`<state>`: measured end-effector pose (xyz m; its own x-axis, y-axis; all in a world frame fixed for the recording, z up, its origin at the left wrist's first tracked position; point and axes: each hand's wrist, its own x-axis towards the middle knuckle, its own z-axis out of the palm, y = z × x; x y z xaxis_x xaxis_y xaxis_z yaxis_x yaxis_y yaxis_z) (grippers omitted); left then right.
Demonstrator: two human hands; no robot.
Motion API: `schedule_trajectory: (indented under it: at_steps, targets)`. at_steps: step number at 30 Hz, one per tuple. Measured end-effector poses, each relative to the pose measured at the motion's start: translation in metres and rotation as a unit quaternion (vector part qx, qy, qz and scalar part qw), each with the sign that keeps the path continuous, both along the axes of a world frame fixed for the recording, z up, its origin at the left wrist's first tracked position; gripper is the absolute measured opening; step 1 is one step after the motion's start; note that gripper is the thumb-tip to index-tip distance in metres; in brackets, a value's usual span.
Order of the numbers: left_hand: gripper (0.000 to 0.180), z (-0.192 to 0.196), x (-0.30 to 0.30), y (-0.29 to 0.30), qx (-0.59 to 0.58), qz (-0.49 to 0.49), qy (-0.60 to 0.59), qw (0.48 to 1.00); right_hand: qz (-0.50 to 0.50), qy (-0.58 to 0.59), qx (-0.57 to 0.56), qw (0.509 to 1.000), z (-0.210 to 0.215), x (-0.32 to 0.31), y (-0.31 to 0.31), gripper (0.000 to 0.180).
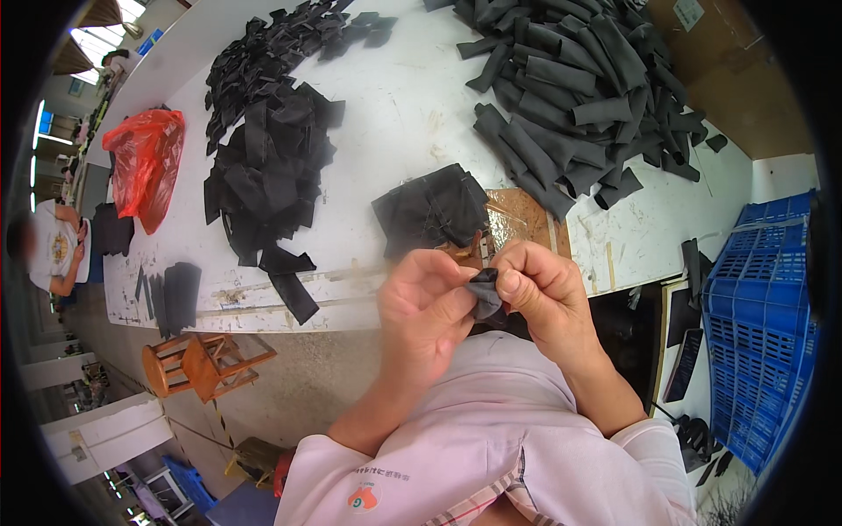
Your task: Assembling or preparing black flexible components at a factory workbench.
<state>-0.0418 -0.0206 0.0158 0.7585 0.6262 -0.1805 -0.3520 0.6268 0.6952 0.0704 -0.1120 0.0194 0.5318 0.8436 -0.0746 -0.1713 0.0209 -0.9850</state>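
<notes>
Close in front of my chest, a small piece of dark grey fabric (pixel 488 302) is pinched between my two hands. My left hand (pixel 421 307) grips its left side with thumb and fingers. My right hand (pixel 545 294) has thumb and forefinger closed on the upper right of it. Just beyond my hands lies a stack of folded black fabric pieces (pixel 430 210) on the white table (pixel 386 114). A brown board (pixel 526 210) sits to the right of that stack, and a small metal part by my fingertips is partly hidden.
Loose black fabric pieces (pixel 267 162) spread over the table's left, and rolled dark grey fabric tubes (pixel 570 88) heap at the right. A red plastic bag (pixel 149 167) stands far left. Blue crates (pixel 759 324) and a cardboard box (pixel 737 79) border the right. Wooden stools (pixel 206 364) stand lower left.
</notes>
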Motion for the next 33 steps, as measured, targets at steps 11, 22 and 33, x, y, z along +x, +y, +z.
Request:
schedule_trajectory:
  at_steps: [11, 22, 33]
  targets:
    - [0.026, 0.045, 0.011, 0.026, -0.190, -0.222, -0.289, 0.911, 0.111, -0.137, 0.135, 0.975, 0.059, 0.014, 0.021, 0.018]
    - [0.025, -0.034, 0.025, 0.055, -0.409, -0.171, -0.176, 0.879, 0.121, 0.128, -0.044, 0.983, -0.012, 0.043, 0.042, 0.025]
    - [0.029, -0.052, 0.018, 0.036, -0.250, -0.113, -0.164, 0.948, 0.155, 0.166, 0.006, 0.974, -0.032, 0.045, 0.042, 0.026]
